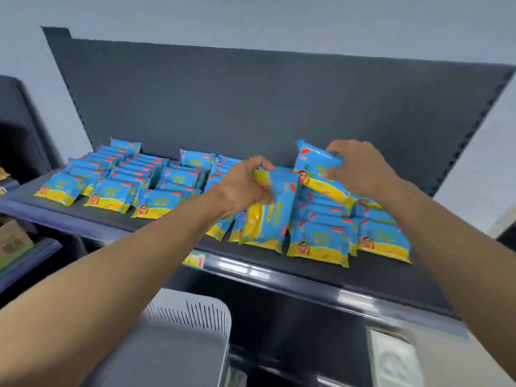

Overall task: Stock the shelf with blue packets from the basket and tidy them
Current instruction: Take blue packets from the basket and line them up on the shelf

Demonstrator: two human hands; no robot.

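Fingers [333,149] pinch blue packets [314,163]; labels [306,150] blurred.

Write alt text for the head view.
The left hand grips a bunch of blue packets turned sideways; the right hand pinches one packet above the rows on the dark shelf. More rows lie at left.

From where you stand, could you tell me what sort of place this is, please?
Most likely a shop aisle: a dark shelf with a slotted back panel, rows of identical blue packets, and a price tag on its edge.
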